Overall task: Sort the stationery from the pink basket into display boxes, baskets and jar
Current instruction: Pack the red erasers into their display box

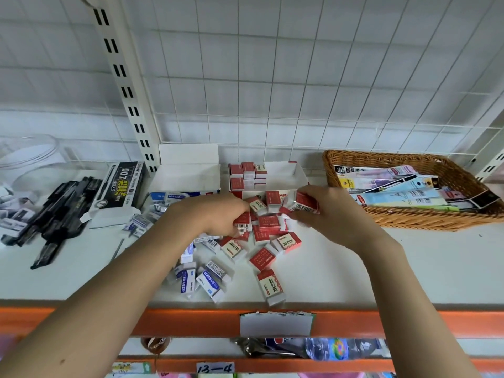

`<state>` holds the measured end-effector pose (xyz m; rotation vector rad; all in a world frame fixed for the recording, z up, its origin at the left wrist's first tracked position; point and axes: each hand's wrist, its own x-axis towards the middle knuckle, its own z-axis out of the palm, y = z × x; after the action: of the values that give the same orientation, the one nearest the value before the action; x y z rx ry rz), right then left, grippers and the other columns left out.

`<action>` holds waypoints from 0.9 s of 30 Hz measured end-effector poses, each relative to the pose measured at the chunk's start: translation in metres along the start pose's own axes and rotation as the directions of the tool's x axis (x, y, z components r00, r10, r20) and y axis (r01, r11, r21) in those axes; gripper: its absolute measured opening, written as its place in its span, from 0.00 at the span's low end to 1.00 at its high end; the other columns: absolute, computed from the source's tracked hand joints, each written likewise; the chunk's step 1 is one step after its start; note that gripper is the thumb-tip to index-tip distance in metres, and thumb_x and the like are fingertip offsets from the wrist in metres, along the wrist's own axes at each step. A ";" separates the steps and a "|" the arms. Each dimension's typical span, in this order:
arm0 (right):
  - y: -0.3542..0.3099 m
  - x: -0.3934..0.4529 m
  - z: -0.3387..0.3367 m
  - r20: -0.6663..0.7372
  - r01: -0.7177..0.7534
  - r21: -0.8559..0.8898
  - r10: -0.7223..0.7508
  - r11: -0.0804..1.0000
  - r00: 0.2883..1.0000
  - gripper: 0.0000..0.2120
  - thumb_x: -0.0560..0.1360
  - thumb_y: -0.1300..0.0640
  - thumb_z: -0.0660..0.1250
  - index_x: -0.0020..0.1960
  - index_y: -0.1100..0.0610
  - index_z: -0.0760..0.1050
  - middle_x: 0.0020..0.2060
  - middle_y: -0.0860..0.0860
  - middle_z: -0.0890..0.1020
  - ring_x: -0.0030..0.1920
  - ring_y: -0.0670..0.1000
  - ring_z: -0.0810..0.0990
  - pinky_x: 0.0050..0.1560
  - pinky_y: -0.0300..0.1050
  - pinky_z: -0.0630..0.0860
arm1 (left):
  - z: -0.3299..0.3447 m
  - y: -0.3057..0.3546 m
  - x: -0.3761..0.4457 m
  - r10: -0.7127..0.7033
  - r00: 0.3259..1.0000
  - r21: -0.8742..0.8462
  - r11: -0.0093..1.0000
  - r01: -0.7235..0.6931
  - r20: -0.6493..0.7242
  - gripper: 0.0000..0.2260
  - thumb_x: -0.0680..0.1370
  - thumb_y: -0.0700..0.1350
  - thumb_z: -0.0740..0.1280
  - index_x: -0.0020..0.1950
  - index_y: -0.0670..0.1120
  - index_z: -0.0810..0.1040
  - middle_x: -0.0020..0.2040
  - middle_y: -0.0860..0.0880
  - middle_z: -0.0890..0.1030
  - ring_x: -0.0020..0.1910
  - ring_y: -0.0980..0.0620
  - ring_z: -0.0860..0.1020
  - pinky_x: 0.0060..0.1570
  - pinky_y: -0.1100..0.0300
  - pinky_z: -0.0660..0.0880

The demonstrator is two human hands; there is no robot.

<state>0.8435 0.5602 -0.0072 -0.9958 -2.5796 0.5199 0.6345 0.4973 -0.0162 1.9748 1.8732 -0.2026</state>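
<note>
Both hands work over a heap of red erasers (268,227) on the white shelf (409,268). Left hand (215,214) reaches into the left side of the heap, fingers curled round one red eraser (242,222) with its barcode showing. Right hand (331,211) is at the right side of the heap and pinches another red eraser (302,204) between thumb and fingers, lifted just above the pile.

Directly behind the heap stands an open red box (289,174), with red erasers stacked in its left part and the right part bare. Left of that box is an open white box (188,177). Blue erasers (201,279) lie scattered at the front left of the heap, and more lie just in front of the white box. Further left of the heap are a black pen box (122,186), a bundle of black pens (60,214) and, at the far left, a clear jar (30,159). Right of the heap sits a wicker basket (403,218) holding flat packets. An orange rail (191,321) edges the shelf in front of the heap.
</note>
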 end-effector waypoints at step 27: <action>0.007 0.143 0.036 0.182 -0.413 -0.180 0.443 0.893 0.878 0.08 0.75 0.57 0.64 0.46 0.61 0.69 0.33 0.51 0.69 0.41 0.52 0.72 0.27 0.36 0.63 | -0.019 -0.014 0.009 -0.357 0.751 -0.435 0.894 0.104 -0.556 0.15 0.71 0.56 0.71 0.49 0.46 0.79 0.43 0.49 0.81 0.41 0.52 0.79 0.39 0.56 0.75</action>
<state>0.7321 0.6564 -0.0181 -1.6675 -2.6078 0.5970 0.6184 0.5133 -0.0046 1.6282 2.3322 0.8030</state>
